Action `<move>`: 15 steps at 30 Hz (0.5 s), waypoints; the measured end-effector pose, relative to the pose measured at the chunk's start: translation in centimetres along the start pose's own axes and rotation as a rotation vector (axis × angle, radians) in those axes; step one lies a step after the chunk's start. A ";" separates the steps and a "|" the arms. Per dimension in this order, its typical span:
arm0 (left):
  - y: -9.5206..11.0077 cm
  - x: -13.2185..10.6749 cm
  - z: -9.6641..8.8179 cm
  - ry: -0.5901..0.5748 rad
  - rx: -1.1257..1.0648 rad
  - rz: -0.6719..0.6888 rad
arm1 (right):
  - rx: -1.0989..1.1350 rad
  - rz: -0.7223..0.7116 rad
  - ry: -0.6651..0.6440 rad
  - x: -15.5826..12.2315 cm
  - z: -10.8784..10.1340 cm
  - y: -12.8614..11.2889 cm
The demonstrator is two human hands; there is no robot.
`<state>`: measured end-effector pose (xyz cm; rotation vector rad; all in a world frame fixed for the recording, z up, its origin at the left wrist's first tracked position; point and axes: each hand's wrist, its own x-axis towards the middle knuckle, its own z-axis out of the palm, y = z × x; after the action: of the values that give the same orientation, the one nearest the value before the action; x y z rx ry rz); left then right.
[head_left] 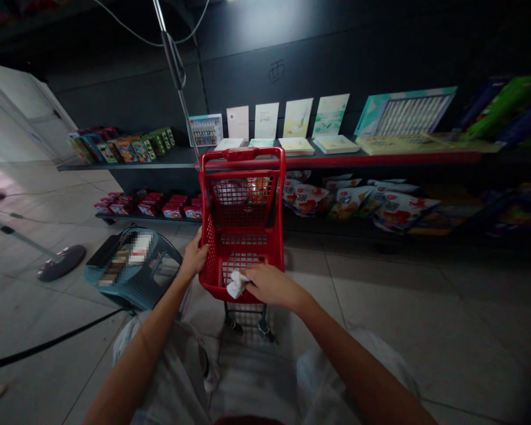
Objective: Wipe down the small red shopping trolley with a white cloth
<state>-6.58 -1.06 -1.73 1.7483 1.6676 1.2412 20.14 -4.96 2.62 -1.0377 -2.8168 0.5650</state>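
Note:
A small red shopping cart (278, 236) stands on the floor right in front of me, its basket of plastic mesh open at the top. My left hand (195, 255) is closed on the left side wall of the basket. In my right hand (265, 282) is a crumpled white cloth (236, 284), pinched at the near rim of the cart and touching it. Some of the right fingers are hidden behind the cloth and the rim. No goods show inside the basket.
Beyond the cart runs a dark shelf (186, 158) with books (266, 121) and boxes, and snack bags (307, 198) below. A blue-grey stool (159, 265) with things on it stands left. A metal pole (177, 74) rises behind the cart; a round stand base (62, 263) is farther left.

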 end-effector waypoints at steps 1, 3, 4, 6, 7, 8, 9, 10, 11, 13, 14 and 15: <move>0.1 -0.2 0.2 0.006 0.001 -0.009 | 0.041 -0.010 0.026 0.3 0.5 -0.4; 0.3 -0.5 0.4 0.014 0.015 -0.030 | 0.156 -0.025 0.069 1.2 1.7 -1.2; 0.4 -0.6 0.5 0.015 0.024 -0.036 | 0.223 -0.036 0.088 1.7 2.2 -1.6; 0.3 -0.7 0.6 0.009 0.035 -0.038 | 0.345 -0.065 0.131 2.6 2.9 -2.2; 0.3 -0.7 0.5 0.003 0.036 -0.037 | 0.389 -0.082 0.145 2.9 3.0 -2.4; 0.2 -0.6 0.4 -0.003 0.037 -0.036 | 0.412 -0.095 0.148 3.0 3.0 -2.3; 0.1 -0.6 0.3 -0.006 0.039 -0.038 | 0.412 -0.100 0.136 3.0 2.7 -2.1; 0.0 -0.5 0.2 -0.006 0.042 -0.042 | 0.389 -0.099 0.104 2.8 2.2 -1.7; -0.1 -0.5 0.1 -0.009 0.043 -0.044 | 0.347 -0.092 0.055 2.4 1.6 -1.2; -0.1 -0.5 -0.1 -0.018 0.040 -0.035 | 0.241 -0.065 -0.061 1.4 0.2 0.1; 0.0 -0.5 -0.2 -0.020 0.036 -0.027 | 0.196 -0.044 -0.111 0.8 -0.4 0.8; 0.1 -0.5 -0.3 -0.024 0.033 -0.018 | 0.186 -0.034 -0.127 0.3 -0.9 1.3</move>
<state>-6.70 -1.61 -1.65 1.7562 1.6956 1.1866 20.89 -3.59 2.97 -0.9483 -2.8137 0.9002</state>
